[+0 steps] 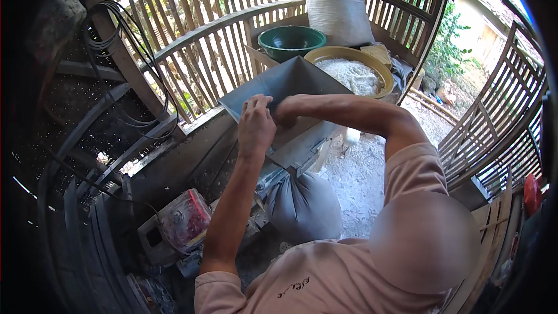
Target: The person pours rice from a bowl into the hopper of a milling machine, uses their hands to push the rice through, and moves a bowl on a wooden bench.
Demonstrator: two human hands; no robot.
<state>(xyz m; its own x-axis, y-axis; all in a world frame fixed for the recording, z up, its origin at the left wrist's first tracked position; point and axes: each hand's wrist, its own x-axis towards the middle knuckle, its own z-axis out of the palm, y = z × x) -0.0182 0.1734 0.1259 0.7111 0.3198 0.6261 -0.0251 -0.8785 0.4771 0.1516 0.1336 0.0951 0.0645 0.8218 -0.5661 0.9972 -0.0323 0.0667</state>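
A wide grey sheet-metal hopper (299, 75) stands in front of me, its mouth facing up. My left hand (257, 123) is closed over its near-left rim, fingers bent across the edge. My right hand (288, 109) reaches down inside the hopper beside it. Its fingers are hidden, so I cannot see whether it holds anything. Below the hopper hangs a full, rounded grey cloth bag (305, 206), gathered at the top under the metal frame. Beyond the hopper sit a green basin (290, 39) and a yellow-brown basin (381, 70) heaped with white, crumbly material (351, 77).
A tall white sack (337, 3) stands behind the basins, against a slatted wooden wall (226, 35). A machine with a red-and-clear cover (185, 215) is low on the left. Black cable loops (113, 23) hang above it. A slatted gate (494, 102) stands at the right.
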